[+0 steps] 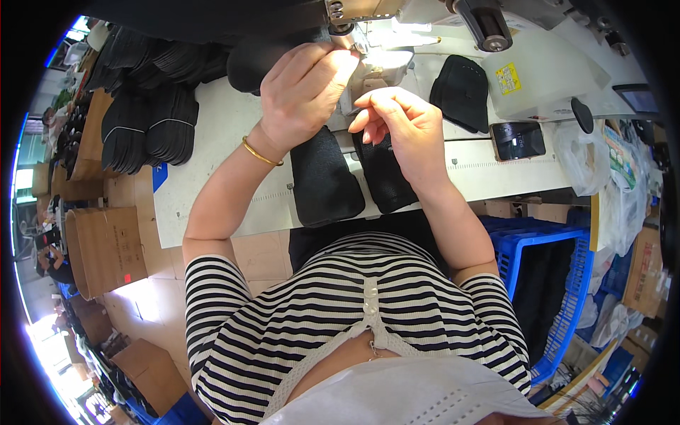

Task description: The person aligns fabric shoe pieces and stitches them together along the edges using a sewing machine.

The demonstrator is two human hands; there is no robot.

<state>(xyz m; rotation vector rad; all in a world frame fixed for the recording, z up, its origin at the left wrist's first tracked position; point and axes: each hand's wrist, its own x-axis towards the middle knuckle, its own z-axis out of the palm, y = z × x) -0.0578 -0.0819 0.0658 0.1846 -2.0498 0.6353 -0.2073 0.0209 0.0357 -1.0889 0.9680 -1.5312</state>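
Note:
My left hand (304, 91) is up at the lit needle area of a sewing machine (345, 35), its fingers pinched together. Whatever sits between those fingertips is hidden. Just right of it and a little nearer, my right hand (404, 127) has its thumb and fingers drawn together; anything in them is too small to make out. Below the hands, a black padded fabric piece (326, 180) lies on the white sewing table (248, 205), partly over its front edge. A second black piece (386, 177) rests beside it, under my right hand.
Tied bundles of black pieces (170, 131) are piled at the table's left. Right of the machine lie a small black stack (460, 92) and a phone (518, 140). A blue crate (586, 283) stands below right, plastic bags (582, 159) hang there, and a cardboard box (106, 251) is left.

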